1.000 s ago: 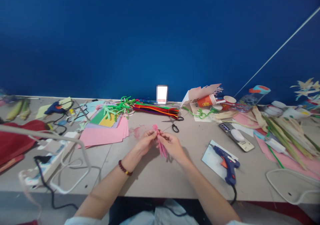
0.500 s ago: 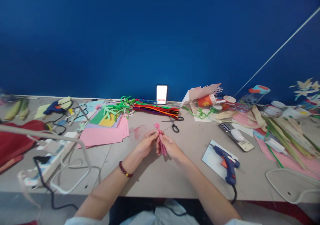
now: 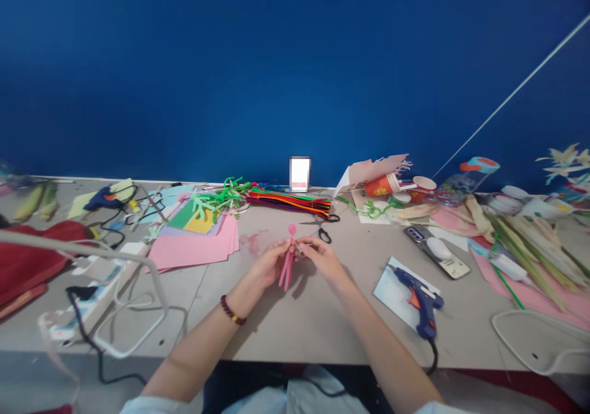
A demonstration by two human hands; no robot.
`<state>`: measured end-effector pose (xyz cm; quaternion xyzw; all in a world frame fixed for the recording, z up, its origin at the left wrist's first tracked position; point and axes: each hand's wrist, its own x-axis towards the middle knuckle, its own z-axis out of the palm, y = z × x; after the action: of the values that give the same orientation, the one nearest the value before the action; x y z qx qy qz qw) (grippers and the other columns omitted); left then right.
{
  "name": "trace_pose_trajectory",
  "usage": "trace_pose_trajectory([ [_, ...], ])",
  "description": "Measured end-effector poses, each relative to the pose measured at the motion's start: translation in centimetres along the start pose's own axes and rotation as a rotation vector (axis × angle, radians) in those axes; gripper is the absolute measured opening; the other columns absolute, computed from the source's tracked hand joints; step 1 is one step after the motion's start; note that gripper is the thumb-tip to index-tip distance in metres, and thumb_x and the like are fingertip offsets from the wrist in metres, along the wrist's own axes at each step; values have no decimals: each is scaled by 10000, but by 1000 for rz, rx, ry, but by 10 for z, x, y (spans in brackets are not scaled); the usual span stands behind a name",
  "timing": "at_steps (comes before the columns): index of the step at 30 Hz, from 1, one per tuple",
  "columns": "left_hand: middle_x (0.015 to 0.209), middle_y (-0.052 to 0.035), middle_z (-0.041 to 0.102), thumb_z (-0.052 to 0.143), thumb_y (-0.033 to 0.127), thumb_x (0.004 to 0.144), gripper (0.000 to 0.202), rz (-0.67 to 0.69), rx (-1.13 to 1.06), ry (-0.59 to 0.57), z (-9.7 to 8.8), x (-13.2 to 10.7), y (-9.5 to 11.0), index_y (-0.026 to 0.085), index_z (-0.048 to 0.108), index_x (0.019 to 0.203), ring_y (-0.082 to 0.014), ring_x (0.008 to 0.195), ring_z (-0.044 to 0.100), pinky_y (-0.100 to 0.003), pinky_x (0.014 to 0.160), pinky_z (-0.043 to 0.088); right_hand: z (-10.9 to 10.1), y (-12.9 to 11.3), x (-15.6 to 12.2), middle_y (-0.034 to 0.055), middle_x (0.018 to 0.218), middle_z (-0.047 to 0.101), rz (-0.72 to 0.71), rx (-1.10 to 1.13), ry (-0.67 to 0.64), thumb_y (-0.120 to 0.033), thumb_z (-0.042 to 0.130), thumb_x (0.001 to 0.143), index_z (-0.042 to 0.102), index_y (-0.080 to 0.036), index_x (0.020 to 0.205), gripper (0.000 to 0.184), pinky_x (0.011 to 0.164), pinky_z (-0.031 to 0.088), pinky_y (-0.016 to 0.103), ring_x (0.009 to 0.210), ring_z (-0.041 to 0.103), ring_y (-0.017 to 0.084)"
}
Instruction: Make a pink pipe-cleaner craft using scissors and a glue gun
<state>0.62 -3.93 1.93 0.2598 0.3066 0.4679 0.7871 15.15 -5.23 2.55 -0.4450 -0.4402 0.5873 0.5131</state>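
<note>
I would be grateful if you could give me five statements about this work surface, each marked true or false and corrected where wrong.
1. The left hand holds a pink craft piece, with the right hand close by. True.
2. No bracelet is worn. False: a beaded bracelet is at the left wrist.
3. The nearer glue gun lies partly on a pale blue card. True.
4. The right hand touches that glue gun. False: they are apart.
5. A white oval object rests on the phone. True.

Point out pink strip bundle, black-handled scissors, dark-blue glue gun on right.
Pink strip bundle (image 3: 288, 258), head view, strands.
Black-handled scissors (image 3: 321, 224), head view, near pivot.
Dark-blue glue gun on right (image 3: 427, 303), head view, body.
</note>
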Motion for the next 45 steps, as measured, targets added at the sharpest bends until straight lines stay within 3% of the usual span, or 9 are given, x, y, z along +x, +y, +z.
trace_pose_trajectory([
  [6, 547, -6, 576, 790, 229, 612, 194, -33, 50, -57, 5, -2, -1, 105, 642, 590, -87, 520, 529, -220, 588, 460, 8, 4, -2, 14, 699, 680, 96, 247, -53, -378, 758, 614, 707, -169, 864, 330, 648, 498, 280, 624, 601, 125],
  [12, 534, -8, 596, 796, 182, 609, 169, -99, 15, 11, 2, -1, -6, 101, 651, 583, -82, 496, 549, -197, 556, 485, 8, 4, -2, 25, 792, 675, 58, 269, -19, -342, 767, 601, 723, -172, 696, 199, 690, 480, 246, 727, 597, 125],
  [19, 528, -11, 598, 760, 187, 675, 162, -155, 13, 52, 7, -3, -10, 86, 648, 615, -68, 463, 552, -174, 527, 484, 9, 1, -3, 17, 698, 670, 145, 339, 47, -283, 820, 488, 708, -156, 647, 233, 655, 473, 253, 638, 576, 116],
  [26, 540, -13, 619, 785, 282, 630, 228, -52, 226, -48, 9, -7, -6, 113, 640, 576, -76, 469, 557, -173, 502, 434, 10, 1, -6, -16, 566, 596, 158, 428, 58, -347, 814, 507, 656, -166, 636, 273, 477, 413, 234, 530, 506, 115],
  [31, 553, -14, 627, 756, 292, 664, 208, 104, 318, -24, 15, -10, -8, 130, 638, 610, -86, 524, 565, -187, 571, 444, 11, 3, -8, -29, 573, 563, 196, 466, 23, -334, 789, 571, 643, -155, 673, 253, 502, 404, 218, 512, 474, 86],
  [35, 552, -5, 615, 760, 292, 656, 211, 131, 303, 4, 17, -9, -9, 127, 628, 638, -82, 521, 554, -189, 567, 439, 12, 6, -6, -12, 653, 601, 216, 501, 42, -309, 807, 562, 655, -142, 703, 266, 522, 405, 205, 562, 500, 84],
  [37, 542, -1, 605, 764, 291, 650, 219, 126, 292, -3, 15, -8, -8, 122, 624, 649, -80, 507, 545, -196, 564, 442, 10, 6, -4, -10, 673, 614, 229, 509, 3, -318, 810, 569, 665, -142, 730, 279, 531, 414, 204, 569, 512, 82],
  [42, 516, 15, 573, 767, 291, 644, 246, 70, 275, -78, 7, -4, -7, 128, 584, 624, -75, 461, 514, -208, 528, 441, 2, 9, 0, 1, 580, 611, 228, 478, -248, -353, 773, 644, 667, -138, 697, 246, 545, 448, 239, 555, 554, 114],
  [45, 521, 20, 578, 757, 299, 659, 238, 73, 264, -119, 3, -1, -9, 138, 582, 639, -75, 475, 524, -212, 555, 460, -1, 12, 3, 2, 527, 601, 212, 468, -262, -340, 778, 641, 660, -137, 641, 235, 516, 439, 234, 516, 546, 111],
])
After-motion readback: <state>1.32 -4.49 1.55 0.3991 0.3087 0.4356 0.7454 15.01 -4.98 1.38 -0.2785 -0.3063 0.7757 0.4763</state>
